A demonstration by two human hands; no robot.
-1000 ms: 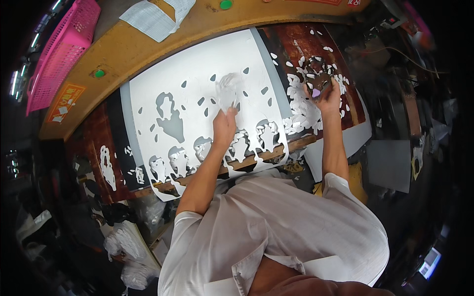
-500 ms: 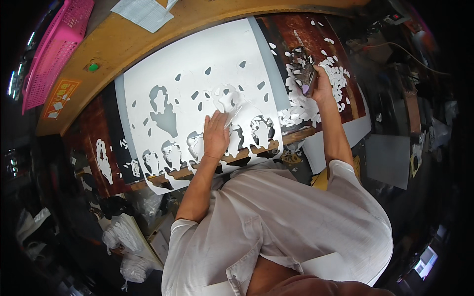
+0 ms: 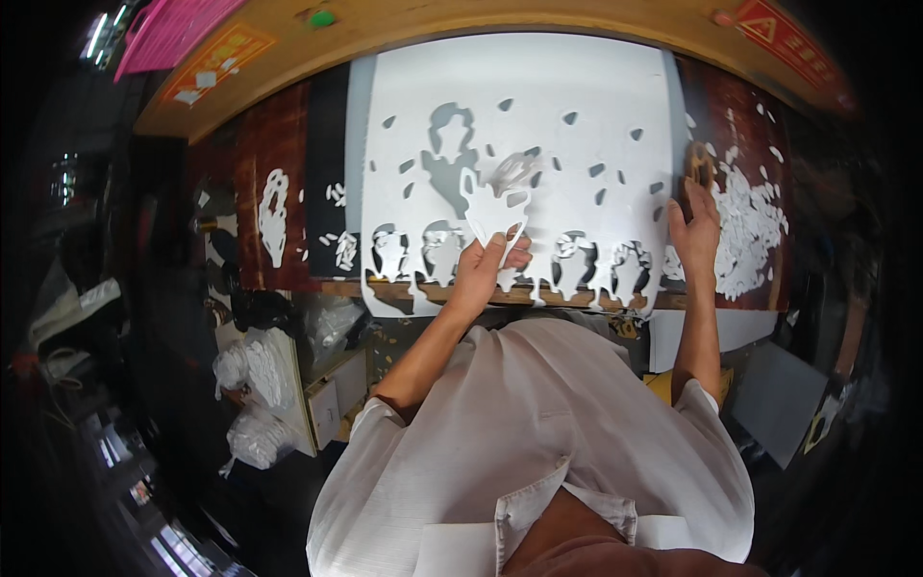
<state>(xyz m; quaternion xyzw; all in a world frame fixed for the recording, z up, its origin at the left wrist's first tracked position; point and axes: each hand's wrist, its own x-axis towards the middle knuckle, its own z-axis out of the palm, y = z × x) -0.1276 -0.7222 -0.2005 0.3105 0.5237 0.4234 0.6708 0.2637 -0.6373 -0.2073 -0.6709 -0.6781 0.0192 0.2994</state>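
My left hand [image 3: 486,269] pinches a white cut-out piece [image 3: 492,216] with openings in it, raised over the large white sheet [image 3: 538,77]. Dark shaped gaps and small holes pierce that sheet, and a row of cut outlines runs along its near edge. At the sheet's right side my right hand [image 3: 697,221] lies with thumb and fingers apart. Just beyond its fingertips stands a brown-and-dark object [image 3: 700,165], probably the cutting die. Whether the fingers touch it is hard to tell. Many small white offcuts [image 3: 745,226] are heaped to the right of this hand.
Another white cut-out [image 3: 274,216] lies on the reddish-brown board at left, near small scraps [image 3: 344,250]. A yellow machine beam [image 3: 404,38] with a green button [image 3: 322,18] spans the far side. Plastic-wrapped bundles [image 3: 258,370] sit low at left.
My left hand has gone from resting flat on the sheet to holding up a cut-out. My right hand has released the dark metal die. The whole view has turned and shifted.
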